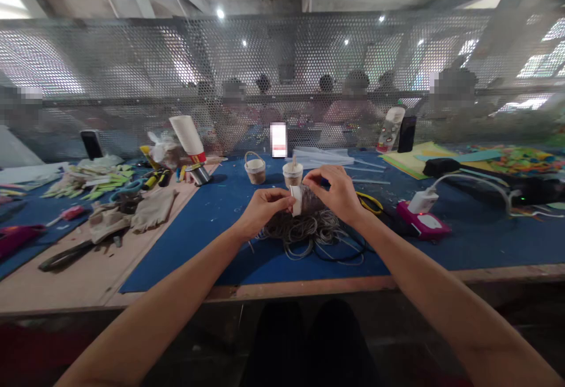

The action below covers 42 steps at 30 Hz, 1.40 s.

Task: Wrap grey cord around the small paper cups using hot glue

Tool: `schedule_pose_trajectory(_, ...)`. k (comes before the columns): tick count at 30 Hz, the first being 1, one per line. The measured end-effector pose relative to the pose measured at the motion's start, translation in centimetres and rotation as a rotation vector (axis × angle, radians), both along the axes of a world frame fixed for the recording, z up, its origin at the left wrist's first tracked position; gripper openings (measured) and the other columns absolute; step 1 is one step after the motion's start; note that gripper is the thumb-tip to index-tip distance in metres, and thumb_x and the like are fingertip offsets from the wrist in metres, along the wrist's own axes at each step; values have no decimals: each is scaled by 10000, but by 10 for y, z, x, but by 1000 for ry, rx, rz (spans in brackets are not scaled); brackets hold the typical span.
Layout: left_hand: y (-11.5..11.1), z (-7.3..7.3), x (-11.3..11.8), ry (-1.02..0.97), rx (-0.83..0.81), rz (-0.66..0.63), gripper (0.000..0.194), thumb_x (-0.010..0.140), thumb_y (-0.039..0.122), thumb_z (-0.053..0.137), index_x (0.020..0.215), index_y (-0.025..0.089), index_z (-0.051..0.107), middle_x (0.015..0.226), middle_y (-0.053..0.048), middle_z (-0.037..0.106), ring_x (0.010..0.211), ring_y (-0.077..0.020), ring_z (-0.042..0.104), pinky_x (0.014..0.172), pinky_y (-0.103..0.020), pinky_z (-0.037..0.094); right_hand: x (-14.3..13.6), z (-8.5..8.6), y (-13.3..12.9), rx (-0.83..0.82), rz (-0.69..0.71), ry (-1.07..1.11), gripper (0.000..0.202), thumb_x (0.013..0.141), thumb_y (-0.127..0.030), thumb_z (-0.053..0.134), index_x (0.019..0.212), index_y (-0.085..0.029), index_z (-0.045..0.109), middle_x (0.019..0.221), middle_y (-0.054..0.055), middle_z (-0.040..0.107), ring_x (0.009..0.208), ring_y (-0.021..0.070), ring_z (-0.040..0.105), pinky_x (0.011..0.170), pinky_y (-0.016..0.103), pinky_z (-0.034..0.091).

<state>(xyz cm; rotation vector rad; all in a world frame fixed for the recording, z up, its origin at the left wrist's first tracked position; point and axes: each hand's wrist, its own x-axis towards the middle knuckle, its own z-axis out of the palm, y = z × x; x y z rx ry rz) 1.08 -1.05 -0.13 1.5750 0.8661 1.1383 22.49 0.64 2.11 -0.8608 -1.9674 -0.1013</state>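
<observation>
Both hands, left hand [260,207] and right hand [335,193], fingers pinching the small white cup [296,199] above the cord pile [309,231]; I'd grip gently.

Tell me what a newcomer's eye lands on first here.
First, the two hands meeting at the centre of the blue mat: the left hand and right hand pinch a small white cup between them. Right under them lies a tangled heap of grey cord. Behind stands a small basket with a handle.

A small white paper cup [296,199], partly wrapped in brownish twine, is held tilted between both hands. Beneath it a loose tangle of grey-brown twine [309,231] lies on the blue mat.
</observation>
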Motion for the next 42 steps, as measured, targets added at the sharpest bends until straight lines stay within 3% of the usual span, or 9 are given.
schedule_pose_trajectory(42,-1,1,-1,44,25,-54,200,786,363,754,786,163,758,711,-14,672,671,-118,557,694,-253,431,0,-3,3,-6,-2,-25,67,918,-303,640,876,-256,661,774,-28,684,801,169,630,870,367,380)
